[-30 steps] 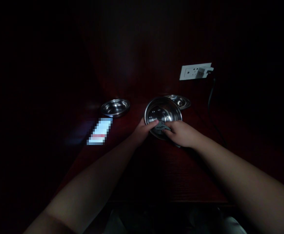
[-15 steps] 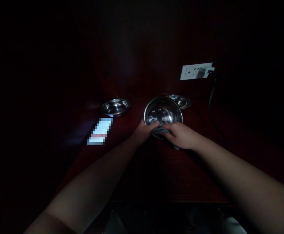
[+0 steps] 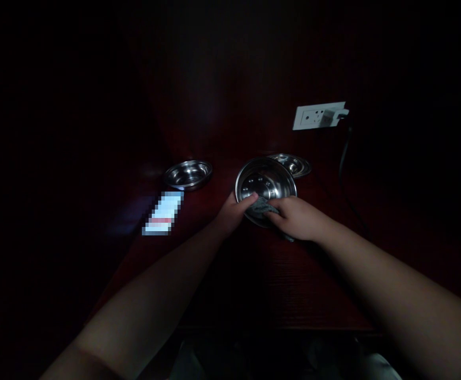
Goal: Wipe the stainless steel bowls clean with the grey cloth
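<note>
As the left hand grips a tilted metal bowl, the right hand clutches a cloth (grayish) against it.

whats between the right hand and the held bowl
A grey cloth; the right hand grips it at the near rim of the bowl, in the head view.

The metal bowl is tilted, opening toward the camera, with bunched grey cloth against its lower part.
</note>
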### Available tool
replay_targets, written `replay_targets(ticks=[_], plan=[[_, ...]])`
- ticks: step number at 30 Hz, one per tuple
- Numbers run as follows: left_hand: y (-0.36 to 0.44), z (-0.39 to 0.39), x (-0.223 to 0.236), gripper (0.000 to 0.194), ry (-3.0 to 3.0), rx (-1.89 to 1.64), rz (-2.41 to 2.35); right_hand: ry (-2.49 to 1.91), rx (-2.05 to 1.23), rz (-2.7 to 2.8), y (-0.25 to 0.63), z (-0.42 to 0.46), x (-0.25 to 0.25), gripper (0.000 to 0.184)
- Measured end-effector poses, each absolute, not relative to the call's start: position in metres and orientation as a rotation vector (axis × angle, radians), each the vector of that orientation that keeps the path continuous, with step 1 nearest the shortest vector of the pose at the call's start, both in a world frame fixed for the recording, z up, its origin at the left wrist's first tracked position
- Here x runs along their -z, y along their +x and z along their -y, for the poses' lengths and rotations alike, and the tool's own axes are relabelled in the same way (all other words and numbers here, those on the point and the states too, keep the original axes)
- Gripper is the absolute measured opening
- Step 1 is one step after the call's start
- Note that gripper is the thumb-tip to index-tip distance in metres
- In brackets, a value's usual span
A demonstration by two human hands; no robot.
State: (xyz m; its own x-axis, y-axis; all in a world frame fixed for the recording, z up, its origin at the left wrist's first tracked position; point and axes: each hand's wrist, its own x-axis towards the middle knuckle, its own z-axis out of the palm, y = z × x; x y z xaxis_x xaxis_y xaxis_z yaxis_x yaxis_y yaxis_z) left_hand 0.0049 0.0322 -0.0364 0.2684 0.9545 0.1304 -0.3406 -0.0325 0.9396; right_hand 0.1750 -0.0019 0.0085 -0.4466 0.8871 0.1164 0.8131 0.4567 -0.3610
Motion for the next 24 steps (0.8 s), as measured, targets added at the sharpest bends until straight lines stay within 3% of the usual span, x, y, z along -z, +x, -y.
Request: replay_targets(ticks=[14,24], plan=[[0.004,-0.0285,0.0346,0.042,1.142,-1.149,-0.671,-1.483,-0.261,2.436,0.175,0.001,-0.0072,0.022],[0.0071,-0.0266,0.0302,0.033,1.116,-1.211,-0.703,-1.138,-0.332,2.537,0.1762,-0.0001,-0.003,0.02]])
